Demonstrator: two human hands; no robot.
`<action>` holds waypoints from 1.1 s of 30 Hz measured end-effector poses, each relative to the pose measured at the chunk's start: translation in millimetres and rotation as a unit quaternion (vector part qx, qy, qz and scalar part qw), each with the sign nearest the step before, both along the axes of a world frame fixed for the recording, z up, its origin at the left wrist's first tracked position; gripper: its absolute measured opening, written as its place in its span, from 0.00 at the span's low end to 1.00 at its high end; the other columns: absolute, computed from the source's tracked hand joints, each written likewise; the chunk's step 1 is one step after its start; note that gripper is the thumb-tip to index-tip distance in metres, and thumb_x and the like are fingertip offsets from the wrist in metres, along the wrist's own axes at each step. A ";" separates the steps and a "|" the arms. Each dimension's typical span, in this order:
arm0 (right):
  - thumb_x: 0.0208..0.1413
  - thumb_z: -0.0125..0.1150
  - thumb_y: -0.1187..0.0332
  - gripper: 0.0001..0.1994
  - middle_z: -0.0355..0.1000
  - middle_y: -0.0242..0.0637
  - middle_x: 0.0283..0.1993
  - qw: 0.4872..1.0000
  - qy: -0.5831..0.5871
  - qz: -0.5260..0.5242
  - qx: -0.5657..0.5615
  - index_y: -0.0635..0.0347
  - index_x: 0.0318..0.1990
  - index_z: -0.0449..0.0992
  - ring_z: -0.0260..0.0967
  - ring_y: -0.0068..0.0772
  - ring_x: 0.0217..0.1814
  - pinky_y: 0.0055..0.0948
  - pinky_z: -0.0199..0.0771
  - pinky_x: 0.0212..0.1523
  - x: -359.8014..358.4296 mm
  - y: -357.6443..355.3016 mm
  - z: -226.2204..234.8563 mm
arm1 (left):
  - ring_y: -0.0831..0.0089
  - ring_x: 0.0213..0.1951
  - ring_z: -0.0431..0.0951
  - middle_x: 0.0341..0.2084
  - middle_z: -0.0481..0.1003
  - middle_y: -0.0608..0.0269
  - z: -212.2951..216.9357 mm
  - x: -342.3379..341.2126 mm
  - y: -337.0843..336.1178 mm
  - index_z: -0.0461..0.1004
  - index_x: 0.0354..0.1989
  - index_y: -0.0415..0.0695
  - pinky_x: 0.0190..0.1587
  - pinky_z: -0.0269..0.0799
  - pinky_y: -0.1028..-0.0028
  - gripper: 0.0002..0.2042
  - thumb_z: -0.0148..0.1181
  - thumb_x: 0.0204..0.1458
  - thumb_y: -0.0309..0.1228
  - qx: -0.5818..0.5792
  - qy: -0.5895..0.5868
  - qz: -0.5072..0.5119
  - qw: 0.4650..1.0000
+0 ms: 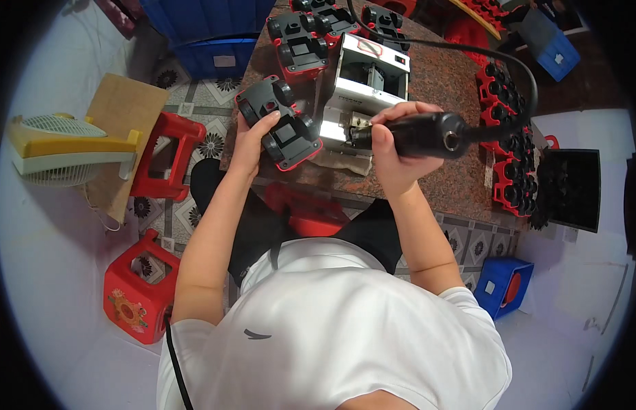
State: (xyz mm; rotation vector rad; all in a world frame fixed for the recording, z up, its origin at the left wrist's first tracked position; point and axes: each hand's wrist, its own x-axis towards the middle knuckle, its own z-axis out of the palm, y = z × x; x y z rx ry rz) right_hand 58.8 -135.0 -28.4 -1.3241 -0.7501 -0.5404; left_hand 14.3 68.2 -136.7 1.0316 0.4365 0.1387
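While a black-and-red unit point(288, 134) is clamped by left-hand fingers point(268, 122) left of the white machine point(353, 101), and a driver point(427, 132) by right-hand fingers point(382, 140) at its front, units point(303, 52) behind it are apparently left waiting, rows point(513, 186) rightward perhaps finished.

White walls point(55, 260) flank flower-patterned tiles point(212, 145) and red stools point(130, 311).

Left: yellow-and-white electric fan point(68, 145), brown cardboard sheet point(123, 106) right by it. Red plastic stool point(184, 130) beside the cardboard; second stool point(128, 309) nearer, floral print on its seat. Top left: blue plastic bins point(201, 20), white label on the lower one. Top right: blue tub point(543, 41), tilted. Lower right: blue crate point(490, 285), round red item point(513, 288) inside. Floor: patterned tiles point(212, 145), dark flower motifs.
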 end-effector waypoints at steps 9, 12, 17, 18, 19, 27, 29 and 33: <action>0.43 0.68 0.78 0.26 0.69 0.39 0.32 0.999 0.001 0.020 0.047 0.64 0.48 0.59 0.69 0.23 0.28 0.21 0.72 0.30 6.9 -1.5 32.5 | 0.68 0.51 0.68 0.48 0.67 0.60 7.1 1.0 5.0 0.58 0.56 0.45 0.53 0.64 0.68 0.30 0.64 0.44 0.34 -0.001 0.003 -0.006 1.000; 0.44 0.67 0.77 0.26 0.70 0.40 0.31 0.999 0.017 -0.002 0.032 0.64 0.48 0.59 0.69 0.24 0.27 0.22 0.72 0.29 10.0 -3.6 19.7 | 0.68 0.51 0.68 0.48 0.67 0.60 -2.7 3.3 5.8 0.58 0.56 0.45 0.53 0.64 0.68 0.30 0.64 0.44 0.34 0.011 -0.018 -0.007 1.000; 0.44 0.66 0.79 0.26 0.69 0.42 0.31 0.999 0.019 0.005 0.050 0.64 0.49 0.58 0.68 0.25 0.27 0.23 0.72 0.29 4.4 -4.3 14.3 | 0.68 0.51 0.68 0.48 0.67 0.59 -3.2 1.6 5.0 0.58 0.56 0.45 0.53 0.65 0.68 0.30 0.65 0.44 0.34 0.001 -0.005 -0.006 1.000; 0.44 0.66 0.79 0.26 0.69 0.42 0.31 0.999 0.020 0.004 0.050 0.64 0.49 0.58 0.68 0.25 0.27 0.23 0.72 0.29 3.7 -4.6 14.4 | 0.68 0.51 0.68 0.48 0.66 0.59 -3.0 1.2 5.1 0.58 0.56 0.45 0.53 0.65 0.68 0.31 0.65 0.44 0.34 -0.003 -0.001 -0.012 1.000; 0.44 0.65 0.79 0.26 0.69 0.42 0.31 0.998 0.020 0.009 0.050 0.64 0.49 0.58 0.68 0.25 0.27 0.23 0.72 0.29 3.6 -4.6 14.8 | 0.68 0.51 0.68 0.48 0.66 0.59 -2.2 0.7 4.2 0.58 0.56 0.45 0.53 0.65 0.68 0.31 0.65 0.44 0.34 -0.003 -0.001 -0.012 1.000; 0.44 0.66 0.79 0.27 0.69 0.42 0.32 0.999 0.029 0.018 0.042 0.63 0.50 0.57 0.69 0.26 0.27 0.23 0.72 0.29 4.9 -7.0 12.6 | 0.68 0.51 0.68 0.49 0.66 0.59 1.4 0.1 1.6 0.57 0.57 0.45 0.52 0.66 0.68 0.31 0.65 0.44 0.35 0.004 0.011 -0.002 1.000; 0.50 0.63 0.71 0.24 0.67 0.42 0.32 1.000 0.009 0.005 -0.007 0.62 0.51 0.58 0.69 0.31 0.30 0.31 0.75 0.32 1.7 -6.0 11.6 | 0.68 0.51 0.68 0.49 0.66 0.59 -1.1 -1.5 4.7 0.57 0.57 0.45 0.51 0.66 0.68 0.31 0.65 0.44 0.34 0.007 0.009 -0.005 1.000; 0.49 0.64 0.71 0.24 0.67 0.42 0.33 1.000 0.003 0.014 0.009 0.62 0.51 0.58 0.69 0.30 0.31 0.31 0.75 0.32 1.0 -6.6 8.4 | 0.68 0.50 0.68 0.49 0.66 0.59 3.7 0.7 2.0 0.58 0.57 0.46 0.51 0.66 0.68 0.30 0.64 0.44 0.34 0.001 0.006 -0.008 1.000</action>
